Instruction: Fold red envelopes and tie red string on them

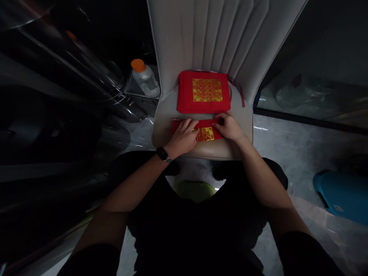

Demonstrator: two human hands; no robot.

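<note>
Slippage looks like the likeliest trouble: the red piece [205, 134] under your 2 hands lies across the front of the chair seat [163, 132], close to its edge, so a pull toward you could draw it over. Your left hand [184, 136] rests on the left part, fingers loosely spread rather than clenched; if its pressure lifts, the piece could slide or skew. Your right hand [229, 126] bends over the other end; I cannot tell whether it pinches or merely touches, and a tug there could crease the piece. Just behind, the red stack [186, 94] sits near your right fingertips, so a backward nudge could shift it or catch the loose ribbon [242, 99] beside it
</note>
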